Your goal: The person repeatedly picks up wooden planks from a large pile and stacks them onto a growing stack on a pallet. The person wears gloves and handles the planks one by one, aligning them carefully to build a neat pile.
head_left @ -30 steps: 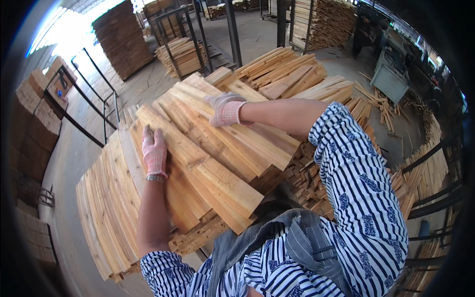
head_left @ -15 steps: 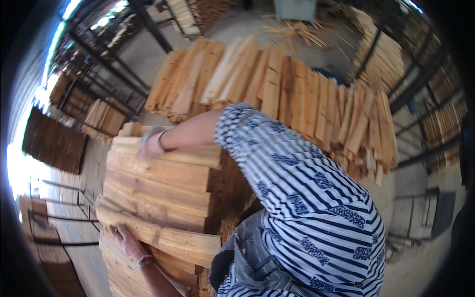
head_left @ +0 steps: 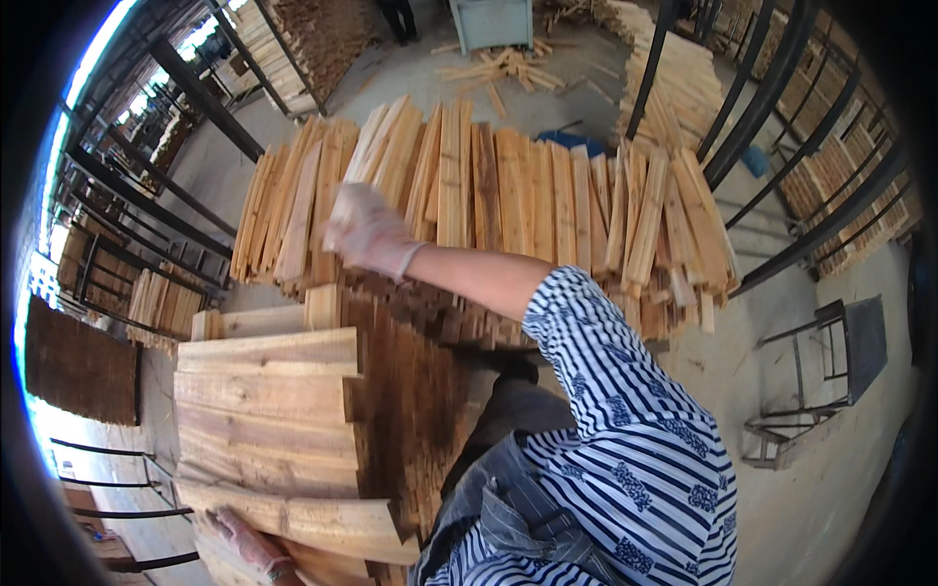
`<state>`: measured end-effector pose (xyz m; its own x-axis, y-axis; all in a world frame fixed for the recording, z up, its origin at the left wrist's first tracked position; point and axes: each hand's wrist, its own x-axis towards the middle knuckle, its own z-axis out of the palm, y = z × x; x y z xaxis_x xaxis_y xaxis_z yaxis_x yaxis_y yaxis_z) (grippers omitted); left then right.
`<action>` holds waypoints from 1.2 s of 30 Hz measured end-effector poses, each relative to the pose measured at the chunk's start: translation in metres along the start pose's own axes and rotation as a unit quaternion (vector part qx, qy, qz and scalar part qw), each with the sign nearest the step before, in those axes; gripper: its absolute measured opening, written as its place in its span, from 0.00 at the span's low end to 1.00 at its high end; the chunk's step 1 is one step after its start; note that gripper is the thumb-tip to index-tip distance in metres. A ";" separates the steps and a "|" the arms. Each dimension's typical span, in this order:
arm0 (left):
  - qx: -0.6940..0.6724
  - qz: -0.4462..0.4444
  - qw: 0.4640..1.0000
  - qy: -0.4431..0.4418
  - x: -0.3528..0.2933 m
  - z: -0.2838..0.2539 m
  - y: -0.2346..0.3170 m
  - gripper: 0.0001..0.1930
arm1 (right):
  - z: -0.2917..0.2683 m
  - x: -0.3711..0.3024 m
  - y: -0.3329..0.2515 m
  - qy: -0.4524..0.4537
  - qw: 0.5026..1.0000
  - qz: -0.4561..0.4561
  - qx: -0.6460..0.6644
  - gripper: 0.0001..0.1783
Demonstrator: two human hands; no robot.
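Plank stack (head_left: pixel 264 410) low left, in front of dark end-grain block (head_left: pixel 410 410). Left hand (head_left: pixel 244 542), gloved, under bottom plank (head_left: pixel 303 523), fingers curled on its edge. Right hand (head_left: pixel 366 234), gloved, blurred, above board pile (head_left: pixel 508 195); grip unclear. Metal racks (head_left: pixel 772 98) right, frame (head_left: pixel 821 381) on floor.

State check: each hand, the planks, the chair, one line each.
Right hand: gloved, blurred, raised over the plank row; grip unclear.
Left hand: gloved, on the lowest plank's edge.
Plank stack: flat, piled near the body.
Plank row: side by side on a lower pile.
Metal chair: upright, empty.
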<state>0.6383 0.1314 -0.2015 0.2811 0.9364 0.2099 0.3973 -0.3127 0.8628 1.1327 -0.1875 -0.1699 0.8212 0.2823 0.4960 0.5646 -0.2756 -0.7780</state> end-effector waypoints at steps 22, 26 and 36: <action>-0.017 -0.087 0.996 0.014 -0.046 0.070 0.089 0.33 | -0.087 -0.001 0.252 -0.133 0.844 0.480 -0.201 0.49; -0.035 -0.101 0.994 0.007 -0.047 0.073 0.092 0.33 | -0.072 0.008 0.255 -0.090 0.888 0.374 -0.251 0.41; -0.127 -0.146 0.980 -0.054 -0.050 0.030 0.094 0.33 | 0.008 0.082 0.291 0.059 0.880 0.452 -0.133 0.49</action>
<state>0.6882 0.0504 -0.1443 0.2838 0.9537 -0.0999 0.2481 0.0276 0.9683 1.3637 -0.2376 -0.3590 0.9390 -0.2554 -0.2303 -0.3368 -0.5481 -0.7656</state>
